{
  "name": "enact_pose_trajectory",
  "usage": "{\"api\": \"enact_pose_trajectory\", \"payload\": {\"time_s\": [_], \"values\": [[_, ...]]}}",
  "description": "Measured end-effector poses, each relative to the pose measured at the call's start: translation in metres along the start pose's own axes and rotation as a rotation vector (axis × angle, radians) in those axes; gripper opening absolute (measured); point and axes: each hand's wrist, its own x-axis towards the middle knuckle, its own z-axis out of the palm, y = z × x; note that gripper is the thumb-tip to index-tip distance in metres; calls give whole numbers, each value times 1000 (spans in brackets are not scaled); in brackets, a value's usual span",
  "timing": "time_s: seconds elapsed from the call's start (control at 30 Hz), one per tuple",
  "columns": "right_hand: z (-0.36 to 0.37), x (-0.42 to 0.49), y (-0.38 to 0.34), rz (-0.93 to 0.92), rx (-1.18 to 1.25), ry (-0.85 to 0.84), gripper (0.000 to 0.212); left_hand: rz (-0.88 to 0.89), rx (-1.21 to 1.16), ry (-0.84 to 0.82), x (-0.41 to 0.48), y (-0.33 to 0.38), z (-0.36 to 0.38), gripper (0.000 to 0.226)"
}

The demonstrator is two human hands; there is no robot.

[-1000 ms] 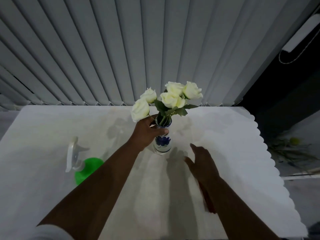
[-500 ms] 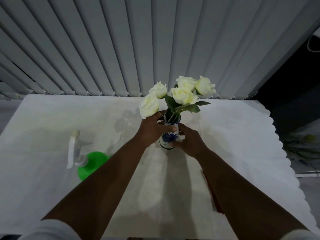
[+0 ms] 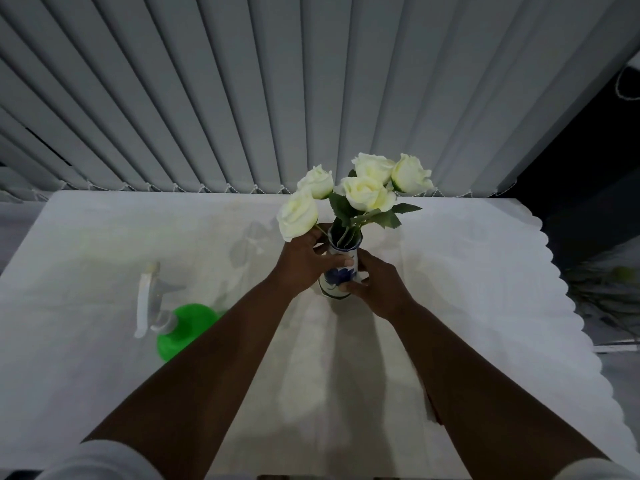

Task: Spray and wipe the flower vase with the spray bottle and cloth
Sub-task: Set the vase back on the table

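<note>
A small white vase [image 3: 337, 277] with a blue flower print stands mid-table and holds several white roses [image 3: 367, 192]. My left hand [image 3: 304, 259] wraps its neck from the left. My right hand [image 3: 379, 284] grips its lower body from the right. A green spray bottle [image 3: 180, 325] with a clear trigger head [image 3: 147, 299] lies on its side at the left, partly behind my left forearm. A thin red sliver of cloth [image 3: 434, 414] peeks out under my right forearm; most of it is hidden.
The table carries a white cloth [image 3: 104, 244] with a scalloped right edge [image 3: 571, 306]. Grey vertical blinds [image 3: 242, 98] hang right behind the table's far edge. A dark gap and clutter lie off the right side.
My right hand rose from the table and closed on the vase's lower part. My left hand kept its hold on the neck. The view shifted slightly.
</note>
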Motion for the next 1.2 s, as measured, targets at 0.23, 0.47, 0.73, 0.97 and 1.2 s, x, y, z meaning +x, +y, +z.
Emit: {"api": "enact_pose_trajectory", "payload": {"time_s": [0.23, 0.47, 0.73, 0.97, 1.2], "values": [[3, -7, 1, 88, -92, 8, 92, -21, 23, 11, -16, -10, 0, 66], [-11, -29, -1, 162, -105, 50, 99, -133, 51, 29, -43, -21, -16, 94], [-64, -54, -20, 221, -361, 68, 80, -244, 642, 61, -75, -8, -66, 75], [-100, -75, -39, 251, -559, 101, 69, -7, 757, 307, -97, 46, -91, 62], [-76, -130, 11, 385, -654, -1, 60, 293, 554, 762, -160, 61, -141, 45]]}}
